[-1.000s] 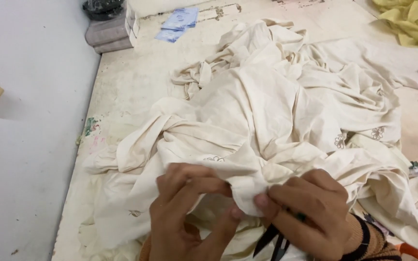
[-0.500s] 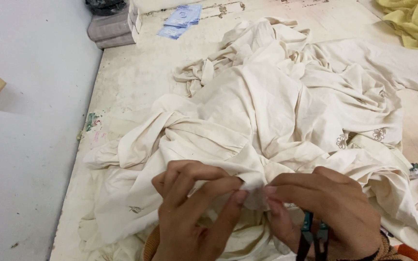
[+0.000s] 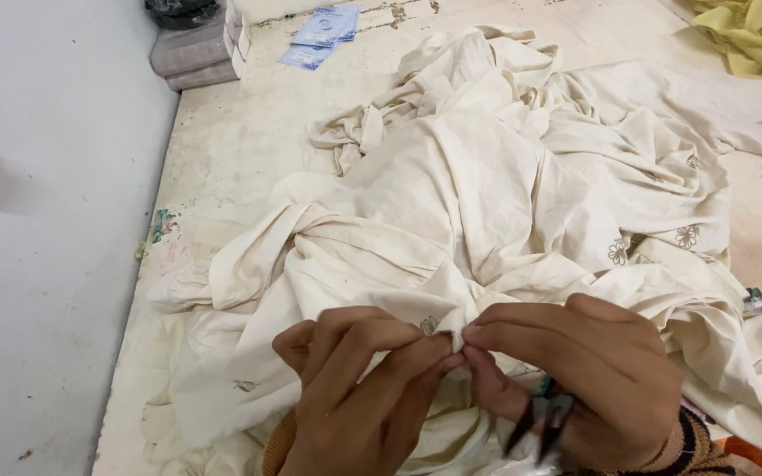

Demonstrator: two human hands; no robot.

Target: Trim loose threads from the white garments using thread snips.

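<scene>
Both hands meet at the near edge of a large heap of cream cloth (image 3: 487, 203) spread over a worn, pale table (image 3: 222, 159). The left hand (image 3: 363, 397) is closed narrow, its thumb and fingers pinching a small fold of the cloth right where a little embroidered motif (image 3: 429, 325) sits. The right hand (image 3: 584, 379) is touching the left at the fingertips and pinches the same fold from the other side; its thumb and forefinger are pressed together on the fabric. Tucked in the right hand's palm, under the curled fingers, is a pair of small thread snips (image 3: 544, 423) with dark blades pointing down toward the person and a bit of teal at the handle.

The cloth rises in rumpled ridges just beyond the knuckles and runs away to the far side of the table. More small flower motifs (image 3: 686, 235) show on it beyond the right hand, out to the right. Far beyond the right hand, at the table's far right corner, lies a yellow cloth (image 3: 756, 35). Far beyond the left hand lie blue packets (image 3: 324, 31) flat on the table, and just left of them a grey stack (image 3: 191, 57) of folded material. Left of the left hand the table ends at a grey floor (image 3: 46, 264).
</scene>
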